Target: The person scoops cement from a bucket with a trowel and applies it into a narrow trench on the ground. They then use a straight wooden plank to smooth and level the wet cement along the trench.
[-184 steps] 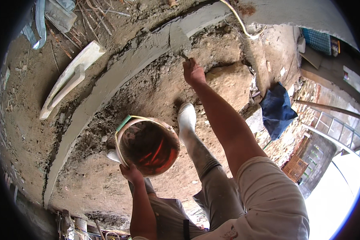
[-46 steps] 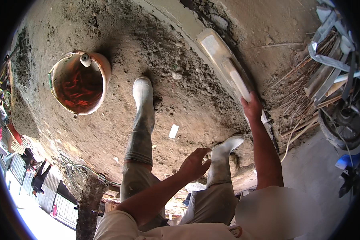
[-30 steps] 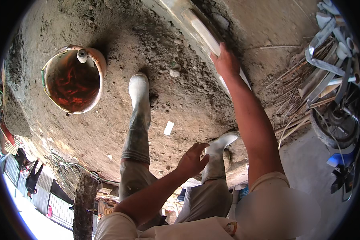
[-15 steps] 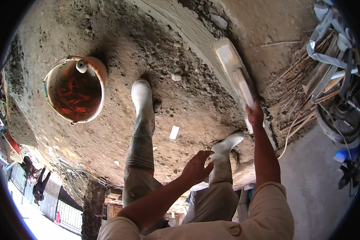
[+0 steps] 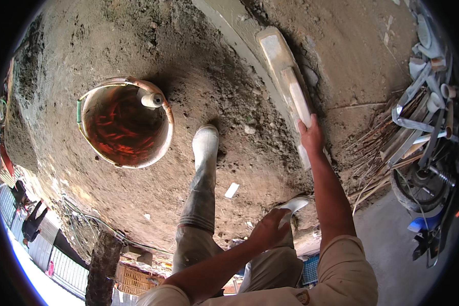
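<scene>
My right hand [image 5: 312, 135] is closed around the handle of a long, pale plastering float [image 5: 273, 47]. The float lies flat along a narrow strip of smooth wet mortar [image 5: 228, 26] that curves over the ground on my right. Held in front of my body, my left hand [image 5: 268, 230] is empty, its thumb apart from loosely bent fingers. It hangs over my right leg, near the white boot [image 5: 294, 205]. To the left stands a round bucket [image 5: 169, 133] with reddish-brown liquid inside and a pale roller-like piece [image 5: 152, 100] at its rim.
My left boot [image 5: 206, 145] is planted beside the bucket. Small stones and crumbs of earth border the mortar strip. At right lie sticks and scrap pipes [image 5: 423, 115] near a wheel [image 5: 418, 188]. A person in dark clothes [image 5: 32, 224] stands far left.
My right hand has pushed the float farther along the mortar strip, away from me. My left hand has shifted slightly right and lower. The view has turned, so the bucket appears farther right.
</scene>
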`<state>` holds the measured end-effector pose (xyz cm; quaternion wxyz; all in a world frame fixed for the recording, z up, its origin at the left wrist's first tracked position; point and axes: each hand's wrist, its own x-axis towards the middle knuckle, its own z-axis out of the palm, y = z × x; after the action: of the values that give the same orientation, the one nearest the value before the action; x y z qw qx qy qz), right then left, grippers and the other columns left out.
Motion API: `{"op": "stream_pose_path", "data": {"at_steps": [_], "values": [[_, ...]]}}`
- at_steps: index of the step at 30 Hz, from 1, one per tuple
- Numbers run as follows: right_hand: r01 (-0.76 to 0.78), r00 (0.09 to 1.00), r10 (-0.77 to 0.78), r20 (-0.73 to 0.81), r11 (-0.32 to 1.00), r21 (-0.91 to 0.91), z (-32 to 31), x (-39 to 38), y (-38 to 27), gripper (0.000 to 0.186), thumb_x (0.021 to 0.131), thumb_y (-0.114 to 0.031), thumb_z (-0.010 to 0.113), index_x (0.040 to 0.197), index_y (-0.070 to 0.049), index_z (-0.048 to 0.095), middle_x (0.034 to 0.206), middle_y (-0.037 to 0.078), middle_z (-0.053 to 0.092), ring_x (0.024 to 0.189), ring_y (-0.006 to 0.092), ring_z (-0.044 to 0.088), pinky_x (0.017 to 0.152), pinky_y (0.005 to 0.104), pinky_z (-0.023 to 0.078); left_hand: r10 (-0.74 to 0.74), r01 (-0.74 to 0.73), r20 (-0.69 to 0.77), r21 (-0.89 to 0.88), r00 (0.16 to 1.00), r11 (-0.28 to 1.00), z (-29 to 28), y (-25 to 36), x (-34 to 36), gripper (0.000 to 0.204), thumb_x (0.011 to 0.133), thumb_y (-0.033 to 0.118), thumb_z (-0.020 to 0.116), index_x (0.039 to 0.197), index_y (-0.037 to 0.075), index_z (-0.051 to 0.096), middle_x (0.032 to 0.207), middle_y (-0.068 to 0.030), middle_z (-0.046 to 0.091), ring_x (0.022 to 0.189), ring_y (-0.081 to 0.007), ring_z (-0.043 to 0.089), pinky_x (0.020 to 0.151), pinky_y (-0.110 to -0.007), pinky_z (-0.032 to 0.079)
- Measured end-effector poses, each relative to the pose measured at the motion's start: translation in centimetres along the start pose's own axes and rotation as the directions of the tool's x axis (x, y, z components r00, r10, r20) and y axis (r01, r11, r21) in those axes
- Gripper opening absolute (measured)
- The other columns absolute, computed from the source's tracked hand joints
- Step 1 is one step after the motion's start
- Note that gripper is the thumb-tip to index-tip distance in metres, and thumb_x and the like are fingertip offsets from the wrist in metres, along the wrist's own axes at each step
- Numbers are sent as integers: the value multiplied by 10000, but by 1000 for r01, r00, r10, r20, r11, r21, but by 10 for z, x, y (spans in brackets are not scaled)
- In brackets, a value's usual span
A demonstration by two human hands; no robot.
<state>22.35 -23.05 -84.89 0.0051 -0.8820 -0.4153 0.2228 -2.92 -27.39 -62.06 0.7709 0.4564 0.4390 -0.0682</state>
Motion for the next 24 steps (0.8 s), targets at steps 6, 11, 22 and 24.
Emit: {"op": "stream_pose_path", "data": {"at_steps": [6, 11, 22, 24], "values": [[-7, 996, 7, 83, 1000, -7, -27, 88, -104, 670, 892, -482, 590, 1338, 1, 458, 1126, 292, 624, 1019, 449, 615, 849, 500, 505, -58, 58, 16, -40, 998, 998, -16, 22, 4, 396, 918, 203, 605, 1280, 64, 522, 1231, -195, 562, 1087, -370, 602, 903, -423, 500], [3, 991, 0, 135, 1000, -20, -22, 79, -86, 648, 884, -443, 612, 1336, -5, 457, 1123, 291, 623, 1017, 450, 612, 843, 489, 507, -77, 77, 1, -27, 997, 997, -12, 21, 4, 404, 915, 208, 608, 1285, 68, 523, 1242, -195, 558, 1098, -375, 596, 913, -423, 496], [84, 996, -84, 19, 996, -21, -2, -23, 46, 594, 861, -408, 654, 1278, -17, 494, 1098, 292, 622, 969, 468, 612, 808, 502, 508, -72, 72, -13, -7, 997, 997, -7, 10, 4, 402, 909, 216, 619, 1272, 65, 535, 1253, -196, 558, 1104, -376, 594, 923, -426, 496], [17, 1000, -17, 18, 999, -33, -8, -17, 30, 589, 865, -414, 648, 1271, -17, 492, 1091, 299, 623, 959, 470, 617, 794, 512, 508, -62, 62, -7, -12, 998, 998, -12, 13, 6, 402, 909, 216, 619, 1272, 65, 533, 1253, -195, 559, 1102, -376, 596, 923, -428, 496]]}}
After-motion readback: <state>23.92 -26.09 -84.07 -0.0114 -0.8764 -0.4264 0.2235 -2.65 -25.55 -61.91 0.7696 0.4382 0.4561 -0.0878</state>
